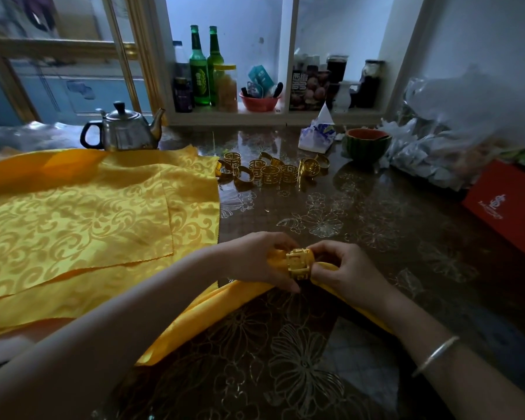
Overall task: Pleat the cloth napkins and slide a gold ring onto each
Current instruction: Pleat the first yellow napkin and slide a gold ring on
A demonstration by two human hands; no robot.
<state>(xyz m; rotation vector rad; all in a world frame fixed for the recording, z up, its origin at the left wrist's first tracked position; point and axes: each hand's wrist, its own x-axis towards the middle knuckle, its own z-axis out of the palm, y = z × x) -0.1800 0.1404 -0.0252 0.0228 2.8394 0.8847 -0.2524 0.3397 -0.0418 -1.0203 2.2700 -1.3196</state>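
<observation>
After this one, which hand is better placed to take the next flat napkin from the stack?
Left. The left hand lies next to the stack of flat napkins, while the right hand would likely have to cross the pleated napkin both hold.

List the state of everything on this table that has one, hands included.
folded napkin: gathered into a strip, threaded through a ring.
gold ring: on the napkin, between both hands.
left hand: grips the napkin left of the ring.
right hand: pinches the napkin right of the ring.
spare rings: loose cluster, unused.
flat napkins: stacked, spread flat, unpleated.
teapot: upright, lid on.
</observation>
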